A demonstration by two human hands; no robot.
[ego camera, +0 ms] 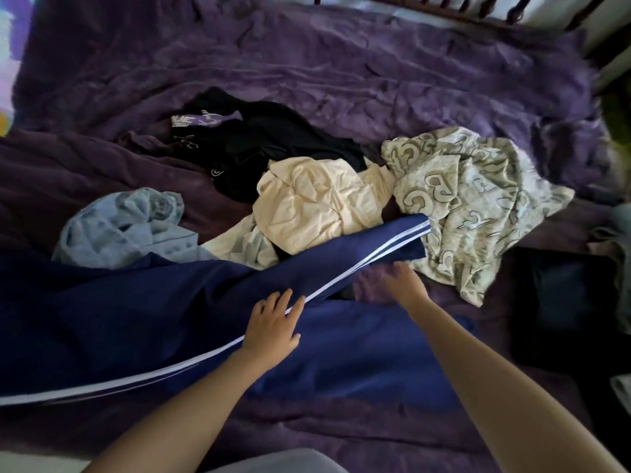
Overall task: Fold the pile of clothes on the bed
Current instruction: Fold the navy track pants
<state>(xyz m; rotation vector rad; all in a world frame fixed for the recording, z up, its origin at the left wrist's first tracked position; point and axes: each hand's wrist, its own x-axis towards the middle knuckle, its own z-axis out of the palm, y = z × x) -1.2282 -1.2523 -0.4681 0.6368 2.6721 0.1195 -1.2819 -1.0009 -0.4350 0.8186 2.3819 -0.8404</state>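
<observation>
The purple bedspread (341,63) is seen beneath and beyond both hands. The navy trousers (136,319), marked by white side stripes (375,254), are spread directly under the hands, with one leg extended ahead past the right hand. The rest of the pile is located beyond the hands. A grey-patterned garment (478,206) is crumpled ahead and to the right of the right hand. A cream garment (317,203) is bunched straight ahead, between the hands. A black garment (273,141) is positioned behind it. A light blue garment (119,227) is found ahead and to the left of the left hand.

The left hand (271,327) is laid flat on the trousers, fingers spread and straight across the stripe; nothing is gripped. The right hand (403,285) is blurred; its fingers are shown extended beside the trouser leg's edge, and contact cannot be determined.
</observation>
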